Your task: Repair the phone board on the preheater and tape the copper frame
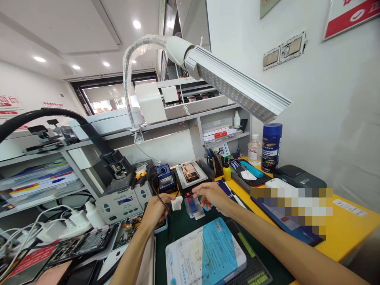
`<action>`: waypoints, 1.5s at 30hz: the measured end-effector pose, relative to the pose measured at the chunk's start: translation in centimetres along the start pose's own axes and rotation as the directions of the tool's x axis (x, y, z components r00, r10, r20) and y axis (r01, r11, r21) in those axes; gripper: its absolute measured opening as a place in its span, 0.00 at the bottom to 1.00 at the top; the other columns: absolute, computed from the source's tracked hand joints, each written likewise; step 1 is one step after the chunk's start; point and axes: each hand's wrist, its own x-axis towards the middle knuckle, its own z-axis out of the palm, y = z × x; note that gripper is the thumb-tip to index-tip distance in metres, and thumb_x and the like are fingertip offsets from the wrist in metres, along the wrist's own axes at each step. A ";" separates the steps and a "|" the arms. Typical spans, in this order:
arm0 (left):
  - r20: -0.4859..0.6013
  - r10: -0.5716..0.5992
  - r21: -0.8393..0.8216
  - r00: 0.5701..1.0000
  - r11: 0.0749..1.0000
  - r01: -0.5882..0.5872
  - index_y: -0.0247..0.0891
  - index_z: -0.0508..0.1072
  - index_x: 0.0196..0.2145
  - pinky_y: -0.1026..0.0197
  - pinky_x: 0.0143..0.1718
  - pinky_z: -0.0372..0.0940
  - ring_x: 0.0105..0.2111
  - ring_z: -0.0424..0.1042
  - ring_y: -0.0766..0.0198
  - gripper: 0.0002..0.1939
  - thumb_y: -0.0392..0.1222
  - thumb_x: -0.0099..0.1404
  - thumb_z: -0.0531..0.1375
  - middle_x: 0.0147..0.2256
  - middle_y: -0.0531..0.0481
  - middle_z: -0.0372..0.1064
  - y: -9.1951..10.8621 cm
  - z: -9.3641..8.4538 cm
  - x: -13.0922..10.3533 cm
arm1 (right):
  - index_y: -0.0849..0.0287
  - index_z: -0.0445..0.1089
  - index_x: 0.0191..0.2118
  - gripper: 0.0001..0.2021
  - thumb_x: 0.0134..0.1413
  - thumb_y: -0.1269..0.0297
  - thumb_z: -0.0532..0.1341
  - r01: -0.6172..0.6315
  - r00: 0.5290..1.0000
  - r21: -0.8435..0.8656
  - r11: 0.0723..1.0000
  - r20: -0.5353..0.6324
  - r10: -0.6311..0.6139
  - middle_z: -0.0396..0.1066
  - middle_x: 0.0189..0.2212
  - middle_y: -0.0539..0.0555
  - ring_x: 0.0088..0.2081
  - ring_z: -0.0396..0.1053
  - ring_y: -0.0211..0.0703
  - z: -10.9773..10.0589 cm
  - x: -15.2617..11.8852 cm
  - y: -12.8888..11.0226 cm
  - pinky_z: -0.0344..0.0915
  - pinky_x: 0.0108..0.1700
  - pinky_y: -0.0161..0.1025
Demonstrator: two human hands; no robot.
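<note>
Close-up handling at the front of the bench unit was judged the step in hand: the L hand pinched a small white piece narrowly btwn thumb & fingers, L of the clear plastic packet. The R hand hung nr the red light, fingers curled, grip contents n/c (couldn't tell); the next move, prob., called for a light, steady pinch w/ the white piece kept flat.

- White wall at two o'clock, holding two switch plates
- Pale ceiling at eleven, round downlights lit
- Dark-framed window, eleven o'clock
- Grey shelving, nine to one
- Yellow worktop, four o'clock
</note>
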 end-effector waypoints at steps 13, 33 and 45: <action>0.016 0.220 0.640 0.975 0.747 -0.179 0.36 0.74 0.32 0.57 0.40 0.64 0.32 0.70 0.65 0.08 0.43 0.63 0.62 0.30 0.53 0.72 -0.9 -0.3 0.6 | 0.64 0.75 0.36 0.09 0.50 0.73 0.58 0.039 0.999 -0.077 0.996 -0.003 -0.039 0.77 0.32 0.54 0.18 0.66 0.30 -0.4 -0.5 -0.1 0.54 0.13 0.27; 0.210 0.147 0.730 0.967 0.634 -0.255 0.33 0.70 0.51 0.60 0.45 0.65 0.44 0.75 0.59 0.23 0.30 0.59 0.48 0.45 0.43 0.77 -0.8 0.1 -0.3 | 0.62 0.75 0.38 0.10 0.50 0.73 0.58 0.114 0.992 -0.083 0.990 -0.041 -0.117 0.76 0.32 0.51 0.18 0.66 0.30 -1.6 -0.6 -0.1 0.54 0.13 0.27; 0.194 0.099 0.811 0.976 0.544 -0.216 0.32 0.65 0.54 0.60 0.53 0.62 0.52 0.72 0.60 0.24 0.30 0.60 0.47 0.50 0.42 0.74 -2.1 0.1 0.9 | 0.64 0.74 0.38 0.11 0.51 0.75 0.57 0.122 0.992 -0.081 0.989 -0.035 -0.125 0.75 0.30 0.52 0.18 0.65 0.30 -1.7 -0.9 -0.7 0.54 0.14 0.26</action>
